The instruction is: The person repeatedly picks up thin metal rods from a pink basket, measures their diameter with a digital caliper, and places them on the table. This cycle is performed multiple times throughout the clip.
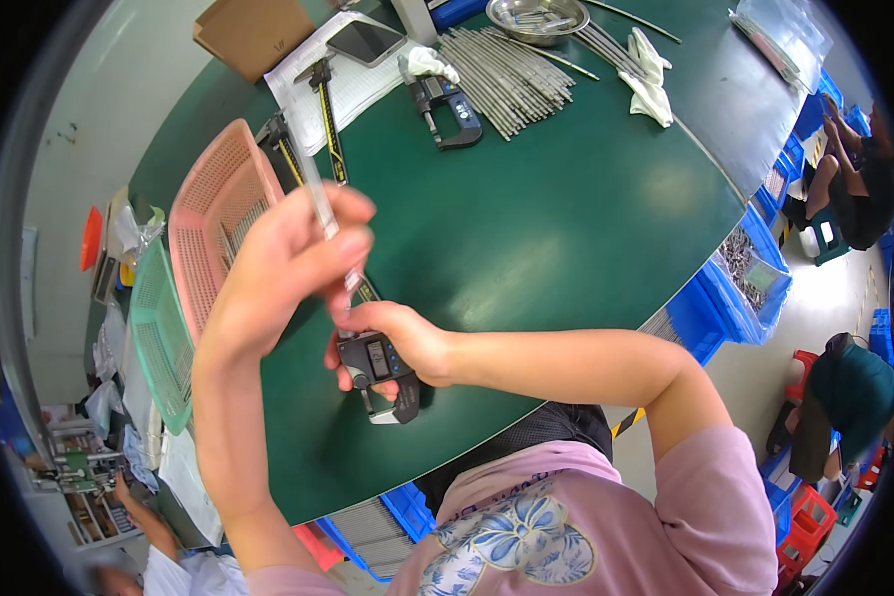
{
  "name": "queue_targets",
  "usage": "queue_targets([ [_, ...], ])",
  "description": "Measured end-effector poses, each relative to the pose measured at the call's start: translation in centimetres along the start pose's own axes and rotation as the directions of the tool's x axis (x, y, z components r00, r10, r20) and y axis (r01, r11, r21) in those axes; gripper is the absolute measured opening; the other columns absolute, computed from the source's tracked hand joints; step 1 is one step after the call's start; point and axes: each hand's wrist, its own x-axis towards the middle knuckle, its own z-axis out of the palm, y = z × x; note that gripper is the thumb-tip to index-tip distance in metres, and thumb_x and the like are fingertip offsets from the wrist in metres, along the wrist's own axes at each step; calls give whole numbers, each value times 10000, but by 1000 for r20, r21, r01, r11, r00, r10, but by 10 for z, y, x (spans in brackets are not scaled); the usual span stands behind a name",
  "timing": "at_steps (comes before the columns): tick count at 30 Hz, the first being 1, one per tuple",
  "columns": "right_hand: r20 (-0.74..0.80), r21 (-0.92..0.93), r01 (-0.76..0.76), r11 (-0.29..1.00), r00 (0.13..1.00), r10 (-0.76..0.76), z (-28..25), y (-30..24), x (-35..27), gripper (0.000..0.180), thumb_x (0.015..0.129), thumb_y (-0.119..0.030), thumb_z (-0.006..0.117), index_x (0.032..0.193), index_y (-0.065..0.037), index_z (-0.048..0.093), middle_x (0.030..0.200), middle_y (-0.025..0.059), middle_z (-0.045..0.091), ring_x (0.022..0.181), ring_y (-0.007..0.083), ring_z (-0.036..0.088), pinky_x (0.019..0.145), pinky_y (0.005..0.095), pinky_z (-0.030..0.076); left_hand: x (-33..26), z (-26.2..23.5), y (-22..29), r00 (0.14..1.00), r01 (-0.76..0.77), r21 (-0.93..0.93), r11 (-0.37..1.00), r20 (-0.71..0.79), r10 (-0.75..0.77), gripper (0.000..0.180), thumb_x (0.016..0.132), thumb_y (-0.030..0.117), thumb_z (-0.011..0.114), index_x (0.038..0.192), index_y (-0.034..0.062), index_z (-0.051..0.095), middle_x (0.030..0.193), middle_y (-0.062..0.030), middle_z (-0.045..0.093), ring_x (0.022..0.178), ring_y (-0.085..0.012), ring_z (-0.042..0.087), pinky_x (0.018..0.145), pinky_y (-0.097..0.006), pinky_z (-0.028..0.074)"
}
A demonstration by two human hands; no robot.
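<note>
So a thin metal rod (320,204) is pinched in the closed fingers of the left hand (293,263), left of centre in the frame, and tilted down toward the digital micrometer (379,370), which is gripped shut in the right hand (399,343) just below. The display is turned up, probably so it can be read while the rod gets fed into the gap. Everything is kept low over the green bench (546,238). Plenty of open room is left to the right. To the left, a pink basket (219,214) and a green basket (159,333) are crowded along the edge. More rods (507,74) are piled at the upper centre.
</note>
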Motion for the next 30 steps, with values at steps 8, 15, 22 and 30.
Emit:
queue_targets([
  [8,-3,2,61,998,998,-61,-5,4,3,367,797,-351,469,785,3,565,626,92,589,363,115,443,327,228,346,134,36,0,967,212,255,943,87,-241,299,784,281,617,892,32,493,692,-9,492,548,-66,487,509,-206,423],
  [15,-7,8,44,999,999,-44,-1,6,4,332,771,-323,502,786,2,569,633,94,585,393,113,450,343,231,348,163,7,-28,888,450,324,833,-64,-455,286,781,264,628,829,11,502,661,-10,498,534,-73,500,480,-223,442],
  [22,-42,47,76,996,996,-74,0,7,6,317,785,-297,499,746,13,553,599,98,572,350,125,447,308,245,345,163,-2,-43,892,450,394,802,-156,-424,378,777,328,624,884,-19,517,732,-53,521,542,-98,522,464,-233,456],
  [30,-28,-48,29,998,999,-30,-6,3,5,385,772,-336,448,879,20,546,709,133,592,399,150,474,376,238,394,100,-49,-32,949,217,320,922,-290,-123,306,812,292,552,926,8,547,786,-82,592,623,-130,572,508,-245,461],
])
